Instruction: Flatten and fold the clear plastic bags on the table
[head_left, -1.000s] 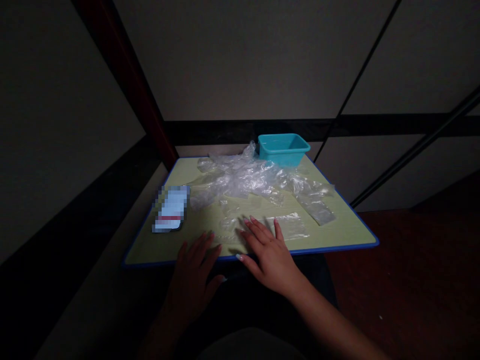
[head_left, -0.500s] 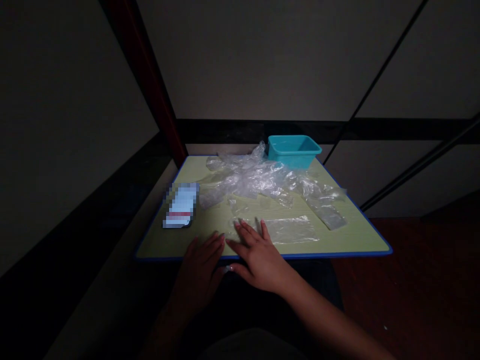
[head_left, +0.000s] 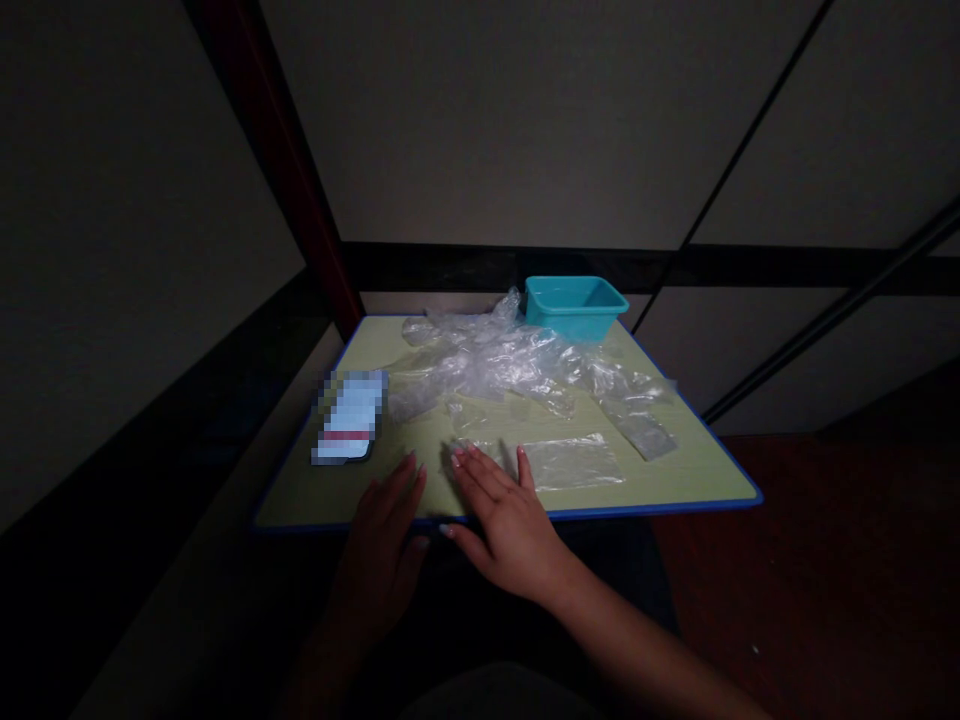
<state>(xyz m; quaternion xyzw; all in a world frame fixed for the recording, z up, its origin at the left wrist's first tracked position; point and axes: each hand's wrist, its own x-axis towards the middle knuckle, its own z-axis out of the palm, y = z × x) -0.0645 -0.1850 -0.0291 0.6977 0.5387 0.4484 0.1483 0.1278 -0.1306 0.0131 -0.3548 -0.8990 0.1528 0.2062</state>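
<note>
A flat clear plastic bag (head_left: 574, 463) lies near the front edge of the small table. Over its left part is my right hand (head_left: 502, 510), fingers stretched out and holding nothing; whether the fingertips press on the bag I cannot tell. To the left, my left hand (head_left: 386, 530) hovers at the table's front edge in shadow, fingers extended and nothing in them. Behind both hands spreads a heap of crumpled clear plastic bags (head_left: 495, 360). One flattened bag (head_left: 649, 435) sticks out from the heap toward the right.
The yellow-green table (head_left: 697, 480) has a blue rim. A phone (head_left: 352, 415) with a lit, pixelated screen lies at its left side. At the back right stands a turquoise plastic basket (head_left: 574, 318). Panelled walls close in behind and at the left.
My hands have moved apart: the thumbs were close together and now show a gap. The right hand's fingers are closer together. The whole view has shifted slightly.
</note>
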